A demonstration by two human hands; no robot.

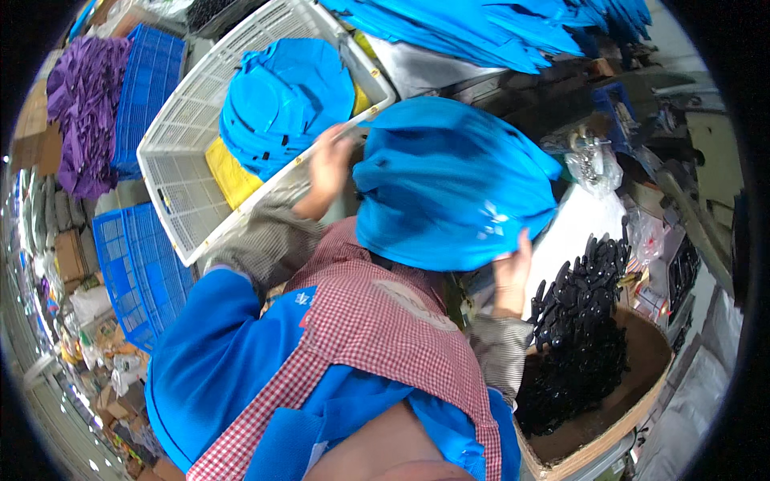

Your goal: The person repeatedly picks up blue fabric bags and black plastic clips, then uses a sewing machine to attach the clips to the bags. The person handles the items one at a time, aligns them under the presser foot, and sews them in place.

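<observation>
A wide piece of blue fabric (449, 180), bulging and loosely folded, with a small white print near its lower right, is spread in front of my chest. My right hand (513, 272) grips its lower right edge, thumb on top. My left hand (327, 170) is beside its left edge, close to the crate's rim; motion smears the fingers, so I cannot tell whether they touch the cloth. Just left of that hand, a pile of similar blue fabric pieces (281, 100) lies on yellow cloth (233, 172) in a white plastic crate (180, 192).
More blue fabric (497, 28) is heaped at the far side. A cardboard box (642, 385) of black curved plastic parts (581, 321) stands close at my right. Blue crates (144, 268) and a purple fabric heap (87, 112) are on the left. A plastic bag (593, 168) lies at right.
</observation>
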